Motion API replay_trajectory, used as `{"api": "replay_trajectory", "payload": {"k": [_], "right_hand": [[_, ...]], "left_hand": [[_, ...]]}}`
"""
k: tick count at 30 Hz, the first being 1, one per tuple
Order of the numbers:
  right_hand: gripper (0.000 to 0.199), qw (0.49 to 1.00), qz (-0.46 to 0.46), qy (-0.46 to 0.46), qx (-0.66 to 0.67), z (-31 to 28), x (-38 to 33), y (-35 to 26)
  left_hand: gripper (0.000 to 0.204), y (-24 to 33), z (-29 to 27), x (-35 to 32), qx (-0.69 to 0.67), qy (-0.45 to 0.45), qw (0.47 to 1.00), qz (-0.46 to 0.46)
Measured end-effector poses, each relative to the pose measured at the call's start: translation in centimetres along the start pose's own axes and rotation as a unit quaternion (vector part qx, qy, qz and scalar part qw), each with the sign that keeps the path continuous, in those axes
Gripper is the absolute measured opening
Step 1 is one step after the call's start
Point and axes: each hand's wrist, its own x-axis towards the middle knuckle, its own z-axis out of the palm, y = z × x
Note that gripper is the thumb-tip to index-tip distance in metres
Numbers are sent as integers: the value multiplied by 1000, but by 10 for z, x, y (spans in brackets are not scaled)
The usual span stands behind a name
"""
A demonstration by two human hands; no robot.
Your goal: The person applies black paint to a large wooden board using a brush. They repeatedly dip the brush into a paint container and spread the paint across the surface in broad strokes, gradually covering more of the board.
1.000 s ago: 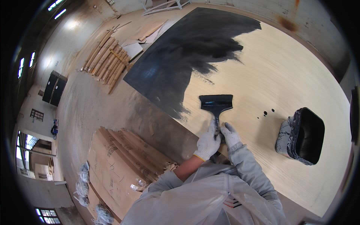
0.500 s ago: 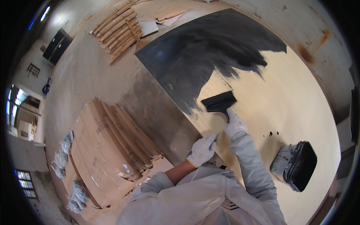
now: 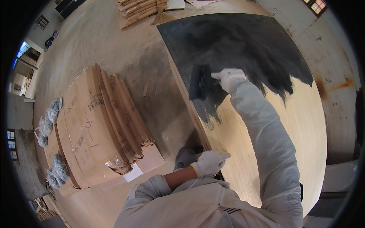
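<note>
Brush (image 3: 200,84): a wide black paint brush lay flat against the plywood sheet (image 3: 289,125), right at the ragged border between the black-painted part and the bare pale wood, near the sheet's left edge.
Head view, right hand: your right hand (image 3: 229,78), in a white glove, was stretched far forward with its fingers closed around the brush handle, the grey sleeve (image 3: 262,140) running back across the bare wood.
Head view, left hand: your left hand (image 3: 209,162), also gloved in white, rested on the sheet's near left edge, fingers together and gently curled over it, gripping nothing else.
Head view, painted area: black paint (image 3: 235,45) covered the far part of the sheet, ending in uneven streaks toward you.
Head view, floor: a stack of flattened cardboard boxes (image 3: 99,121) lay well to your left on the concrete floor (image 3: 114,45), with dark bundles (image 3: 49,117) along its far side.
Head view, background: long wooden boards (image 3: 138,9) lay beyond the sheet's far left corner.
</note>
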Motion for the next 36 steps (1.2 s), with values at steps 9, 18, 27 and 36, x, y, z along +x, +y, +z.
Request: {"api": "replay_trajectory", "payload": {"k": [9,18,27,36], "right_hand": [[36,983,-139,-61,-99,-47,32,7],[32,969,-150,-102,-167,-37,33,-15],[33,959,-197,-107,-175,-36,8,-31],[43,939,-235,-82,-236,-14,-54,-43]], "left_hand": [[42,-9,-9,-1,-79,-56,995,-27],[42,-8,-18,2,-120,-69,990,-36],[43,-12,-15,1,-112,-75,991,-25],[44,-6,-17,0,-78,-89,993,-31]]}}
